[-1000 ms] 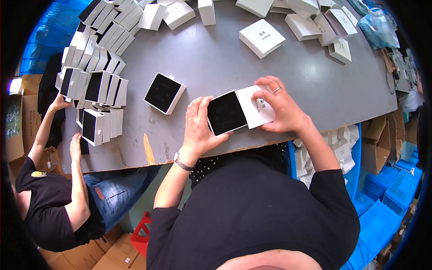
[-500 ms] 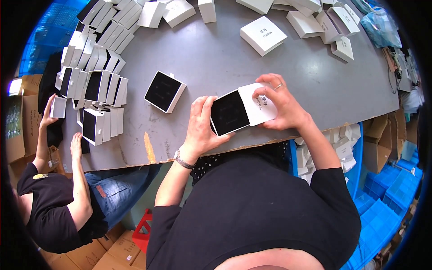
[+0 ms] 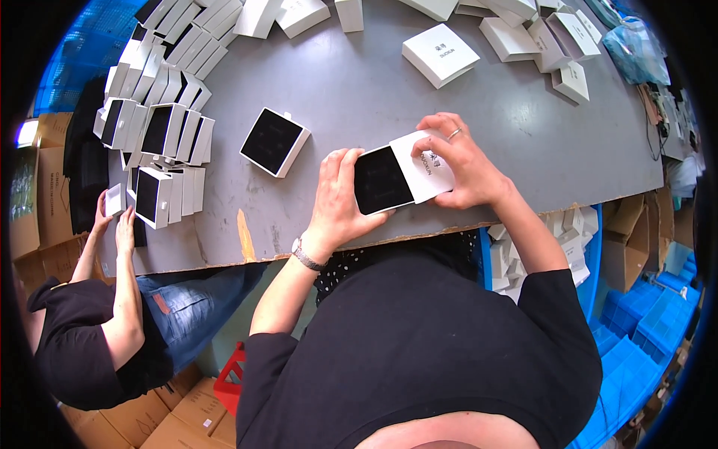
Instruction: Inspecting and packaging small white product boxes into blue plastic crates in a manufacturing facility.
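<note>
Near the front edge of the grey table, my left hand (image 3: 338,196) grips a white box tray with a black inset (image 3: 381,182). A white box sleeve (image 3: 423,168) covers the tray's right end, and my right hand (image 3: 462,163) holds that sleeve between thumb and fingers. Much of the black inset still shows between my hands. To the left, apart from my hands, another white tray with a black inset (image 3: 275,141) lies on the table. A closed white box (image 3: 440,55) rests farther back, right of the middle.
Stacked white trays (image 3: 161,131) line the table's left side. More white sleeves (image 3: 516,37) lie at the far right. A co-worker's hands (image 3: 120,221) hold a small white box at the left edge. A blue bin (image 3: 591,254) of white boxes stands below the table's right front edge.
The sleeve has slid slightly left over the tray, covering a little more of it. The co-worker's hands and box have moved lower and closer together.
</note>
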A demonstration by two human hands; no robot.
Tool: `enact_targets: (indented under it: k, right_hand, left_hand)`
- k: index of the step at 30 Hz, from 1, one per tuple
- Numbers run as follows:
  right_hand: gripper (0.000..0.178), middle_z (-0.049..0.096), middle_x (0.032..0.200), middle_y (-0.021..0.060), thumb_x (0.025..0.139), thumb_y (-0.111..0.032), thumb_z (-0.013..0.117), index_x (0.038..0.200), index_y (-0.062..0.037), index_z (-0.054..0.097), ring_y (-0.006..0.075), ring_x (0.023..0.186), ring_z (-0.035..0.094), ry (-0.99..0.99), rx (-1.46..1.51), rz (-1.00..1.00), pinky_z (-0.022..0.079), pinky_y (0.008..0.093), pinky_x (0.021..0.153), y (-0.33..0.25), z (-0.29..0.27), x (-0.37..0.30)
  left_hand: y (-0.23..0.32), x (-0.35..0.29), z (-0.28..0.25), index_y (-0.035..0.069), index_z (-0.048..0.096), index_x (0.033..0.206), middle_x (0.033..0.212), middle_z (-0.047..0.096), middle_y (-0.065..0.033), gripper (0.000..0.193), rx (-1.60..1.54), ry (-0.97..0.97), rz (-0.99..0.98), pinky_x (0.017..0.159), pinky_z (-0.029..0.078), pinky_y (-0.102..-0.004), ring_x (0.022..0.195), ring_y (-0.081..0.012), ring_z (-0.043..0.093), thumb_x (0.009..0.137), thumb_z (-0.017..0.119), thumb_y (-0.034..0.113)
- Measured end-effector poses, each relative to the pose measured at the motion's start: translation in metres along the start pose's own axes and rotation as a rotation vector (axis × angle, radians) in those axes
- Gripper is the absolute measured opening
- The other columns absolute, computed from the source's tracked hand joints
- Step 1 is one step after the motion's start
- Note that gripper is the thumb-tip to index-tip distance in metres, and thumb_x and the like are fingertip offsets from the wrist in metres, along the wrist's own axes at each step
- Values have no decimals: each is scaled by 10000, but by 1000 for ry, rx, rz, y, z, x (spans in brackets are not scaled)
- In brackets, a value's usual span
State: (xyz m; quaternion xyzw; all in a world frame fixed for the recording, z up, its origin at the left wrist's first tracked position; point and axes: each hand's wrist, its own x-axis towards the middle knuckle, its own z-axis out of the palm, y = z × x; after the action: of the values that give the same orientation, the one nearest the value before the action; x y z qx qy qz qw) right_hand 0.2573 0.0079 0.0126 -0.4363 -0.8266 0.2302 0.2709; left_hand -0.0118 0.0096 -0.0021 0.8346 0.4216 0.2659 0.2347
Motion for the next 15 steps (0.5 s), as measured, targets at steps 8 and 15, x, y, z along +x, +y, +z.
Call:
enact_targets:
  k: [8,15]
  right_hand:
    - [641,482,1285,167,519,-196,807,1122,-149,597,417,1283,400,95,1,58,358,531,1072,-6,14,-7]
    - [708,456,1314,172,503,-202,841,1161,-148,585,422,1278,395,36,20,-55,349,540,1064,-34,37,4]
  left_hand:
    - [1,-1,-3,-12,352,1453,1336,451,-215,1028,-68,-47,-11,1091,385,-478,1269,-385,441,642,882,332]
    - [30,9,37,-2,133,1592,1630,150,-237,901,-909,304,-88,1228,130,-459,1530,-372,130,945,537,477]
